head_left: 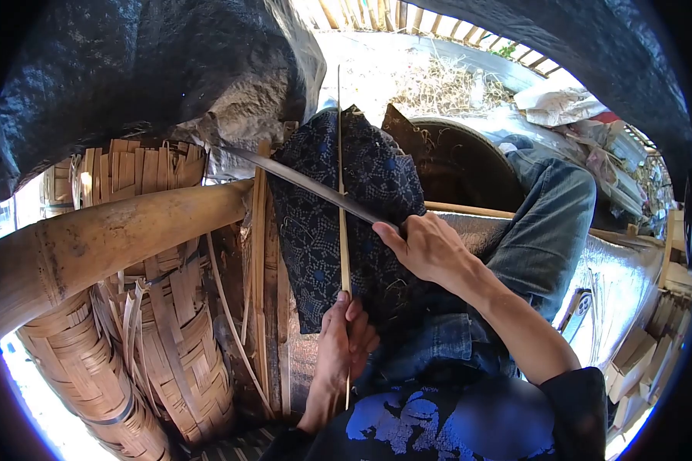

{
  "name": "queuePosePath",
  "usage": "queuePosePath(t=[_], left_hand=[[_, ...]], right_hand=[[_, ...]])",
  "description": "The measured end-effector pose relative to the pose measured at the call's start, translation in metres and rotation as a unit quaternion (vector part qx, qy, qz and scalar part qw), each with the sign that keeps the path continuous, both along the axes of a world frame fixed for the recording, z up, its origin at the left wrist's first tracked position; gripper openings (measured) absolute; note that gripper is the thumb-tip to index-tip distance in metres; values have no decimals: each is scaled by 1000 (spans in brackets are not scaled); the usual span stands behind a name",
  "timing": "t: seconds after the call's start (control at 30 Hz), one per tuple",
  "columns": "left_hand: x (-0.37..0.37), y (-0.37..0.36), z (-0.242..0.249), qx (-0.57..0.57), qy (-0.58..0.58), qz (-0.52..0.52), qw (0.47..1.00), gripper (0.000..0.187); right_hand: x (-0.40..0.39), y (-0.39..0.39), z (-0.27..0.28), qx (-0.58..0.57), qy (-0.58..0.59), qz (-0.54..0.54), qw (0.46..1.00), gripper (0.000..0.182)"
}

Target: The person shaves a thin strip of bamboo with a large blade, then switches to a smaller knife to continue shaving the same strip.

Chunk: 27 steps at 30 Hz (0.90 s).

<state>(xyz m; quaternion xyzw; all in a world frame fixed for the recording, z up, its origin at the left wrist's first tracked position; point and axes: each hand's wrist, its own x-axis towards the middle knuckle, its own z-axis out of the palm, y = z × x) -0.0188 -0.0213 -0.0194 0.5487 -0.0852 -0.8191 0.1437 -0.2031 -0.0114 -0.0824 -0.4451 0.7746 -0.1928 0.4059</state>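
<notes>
Knife [307, 183] sits in the R hand [438, 250], fingers closed round its grip, thumb laid along near the base of the blade, prob. for control of the edge angle. Blade slants across a thin bamboo strip [344, 261], which runs roughly upright in the head view over the person's lap. L hand [346, 338] pinches the strip low down, near the body, thumb on top & fingers curled beneath, prob. to steady it vs. the blade. Dark patterned cloth [307, 253] is draped under both, prob. as a guard for legs & clothes vs. edge & splinters. Bent knee in jeans [553, 223] is out to the R, leaving the lap open as a work spot.

To the L, a thick bamboo pole [131, 230] passes over woven bamboo rolls [181, 346], w/ split slats [263, 307] standing beside the cloth. Round dark basin [469, 165] is beyond the knee.

Hard to see: knife handle, mostly covered by the R hand; blade's far end, lost vs. the grey clutter; whether edge bites the strip or only rests on it. L fingertips are partly hidden, & strip's lower end runs down toward the dark shirt [577, 415]. Lens border cuts off the pole; black tarp [131, 69] blocks the upper L; glare washes out the ground past the cloth.
</notes>
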Motion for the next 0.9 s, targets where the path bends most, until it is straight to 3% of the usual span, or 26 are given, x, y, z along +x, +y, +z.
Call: queuePosePath(t=[0.07,0.2,0.27,0.4,0.6,0.8,0.87,0.9], left_hand=[[0,0,1,-8,-7,-3,1000,35],[1,12,18,24,-34,-25,999,35],[10,15,20,23,-4,-21,1000,35],[14,11,4,27,33,15,999,34],[9,-7,-17,-4,74,-5,997,34],[6,-5,-11,-26,-10,-37,999,33],[4,-4,-5,-31,-23,-46,998,33],[4,-4,-4,-38,-36,-54,997,33]], right_hand=[[3,1,-6,-60,39,-6,997,58],[4,-9,-20,-47,27,-21,998,55],[-3,-10,-36,-95,19,-7,995,53],[-7,-7,-21,-39,-27,-69,996,60],[-9,13,-1,22,-69,-34,997,70],[-4,18,-28,-73,-5,6,997,72],[-2,17,-29,-17,26,55,998,26],[-1,15,-29,-17,27,56,998,26]])
